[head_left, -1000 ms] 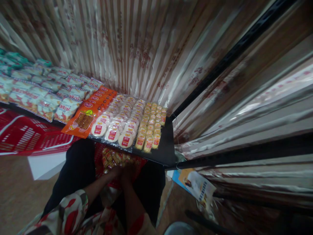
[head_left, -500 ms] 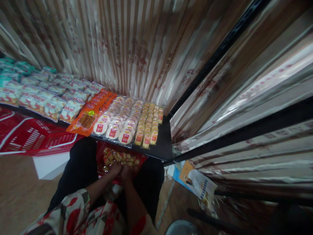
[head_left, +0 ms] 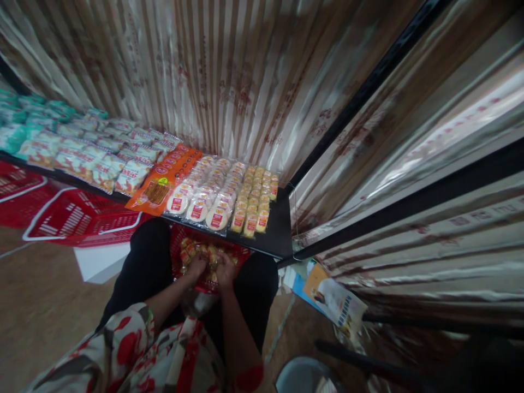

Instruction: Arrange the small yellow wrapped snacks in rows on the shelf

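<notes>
Both my hands reach down into a red basket resting between my knees, full of small yellow snack packets. My left hand and my right hand are side by side among the packets, fingers curled; what they grip is too dark and small to make out. Just above the basket, a black shelf carries rows of yellow packets, round white cakes with red labels and orange packs.
Further left on the shelf lie white and green snack bags. Red shopping baskets and a white box sit on the floor at left. Striped plastic sheeting hangs behind. A leaflet and grey bucket lie at right.
The view has shifted slightly right and down. My hands have moved a little further up into the red basket among the packets.
</notes>
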`<act>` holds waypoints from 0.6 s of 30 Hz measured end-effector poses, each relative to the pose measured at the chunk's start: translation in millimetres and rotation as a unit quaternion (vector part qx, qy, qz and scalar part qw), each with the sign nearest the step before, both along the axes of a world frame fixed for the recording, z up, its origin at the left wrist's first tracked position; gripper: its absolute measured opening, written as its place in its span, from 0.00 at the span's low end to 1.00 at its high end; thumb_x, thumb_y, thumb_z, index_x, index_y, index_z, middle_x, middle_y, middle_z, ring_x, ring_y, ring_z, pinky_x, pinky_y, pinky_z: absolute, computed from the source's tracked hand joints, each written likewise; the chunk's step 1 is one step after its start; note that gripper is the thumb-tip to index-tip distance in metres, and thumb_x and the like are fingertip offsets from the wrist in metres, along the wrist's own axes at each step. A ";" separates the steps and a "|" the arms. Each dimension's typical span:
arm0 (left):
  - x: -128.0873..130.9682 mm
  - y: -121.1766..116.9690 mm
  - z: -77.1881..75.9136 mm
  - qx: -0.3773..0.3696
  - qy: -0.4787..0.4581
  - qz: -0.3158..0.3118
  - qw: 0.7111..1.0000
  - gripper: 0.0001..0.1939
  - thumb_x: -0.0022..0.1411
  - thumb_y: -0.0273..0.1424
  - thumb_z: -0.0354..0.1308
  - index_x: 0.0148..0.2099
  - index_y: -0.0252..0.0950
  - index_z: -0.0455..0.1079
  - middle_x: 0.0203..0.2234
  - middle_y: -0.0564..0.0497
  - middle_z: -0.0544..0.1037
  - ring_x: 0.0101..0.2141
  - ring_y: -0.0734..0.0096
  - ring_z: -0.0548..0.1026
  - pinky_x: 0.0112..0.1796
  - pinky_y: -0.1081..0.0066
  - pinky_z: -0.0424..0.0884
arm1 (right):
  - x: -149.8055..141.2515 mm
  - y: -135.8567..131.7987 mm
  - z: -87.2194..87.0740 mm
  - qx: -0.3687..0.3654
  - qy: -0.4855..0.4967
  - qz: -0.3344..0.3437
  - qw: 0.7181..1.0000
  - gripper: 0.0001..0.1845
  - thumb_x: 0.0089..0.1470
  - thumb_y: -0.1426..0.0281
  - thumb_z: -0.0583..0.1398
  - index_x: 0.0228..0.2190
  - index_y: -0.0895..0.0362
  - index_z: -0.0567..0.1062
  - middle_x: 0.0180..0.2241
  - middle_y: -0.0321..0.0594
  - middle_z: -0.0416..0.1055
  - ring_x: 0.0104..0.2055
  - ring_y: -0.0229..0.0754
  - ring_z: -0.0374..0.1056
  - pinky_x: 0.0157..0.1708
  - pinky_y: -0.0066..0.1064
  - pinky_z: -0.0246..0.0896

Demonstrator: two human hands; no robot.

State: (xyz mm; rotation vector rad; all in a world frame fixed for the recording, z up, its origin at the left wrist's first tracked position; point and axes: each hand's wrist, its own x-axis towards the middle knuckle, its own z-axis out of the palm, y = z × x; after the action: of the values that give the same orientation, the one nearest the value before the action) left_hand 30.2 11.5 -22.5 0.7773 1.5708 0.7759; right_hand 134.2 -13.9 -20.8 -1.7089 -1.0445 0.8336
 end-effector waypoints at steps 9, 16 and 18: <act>6.6 -4.4 37.6 -0.017 -0.101 0.035 0.994 0.11 0.61 0.27 0.50 0.26 0.37 0.64 0.18 0.56 0.70 0.19 0.76 0.68 0.24 0.76 0.65 | 1.4 -5.6 7.5 -0.008 0.018 0.002 1.000 0.15 0.48 0.70 0.53 0.33 0.52 0.80 0.31 0.35 0.79 0.33 0.42 0.74 0.36 0.30 0.68; 5.5 -8.9 58.2 -0.032 -0.154 0.082 0.984 0.11 0.61 0.29 0.52 0.26 0.36 0.66 0.17 0.56 0.70 0.17 0.77 0.68 0.23 0.77 0.66 | 0.0 -11.9 18.1 -0.027 -0.035 0.022 0.999 0.15 0.49 0.70 0.53 0.32 0.53 0.79 0.32 0.38 0.79 0.35 0.44 0.74 0.39 0.33 0.67; 4.8 -9.5 57.7 -0.033 -0.156 0.096 0.982 0.10 0.60 0.29 0.54 0.25 0.35 0.65 0.16 0.56 0.70 0.18 0.77 0.68 0.23 0.77 0.66 | 0.2 -14.0 22.1 -0.018 -0.057 0.044 0.997 0.15 0.49 0.72 0.53 0.32 0.54 0.79 0.35 0.39 0.79 0.38 0.44 0.74 0.41 0.33 0.67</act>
State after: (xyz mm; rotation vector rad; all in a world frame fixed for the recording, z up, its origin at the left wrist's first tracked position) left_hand 35.1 2.0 35.1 0.4339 1.3902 0.9319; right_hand 134.4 -27.9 1.3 -1.7678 -1.1944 0.8221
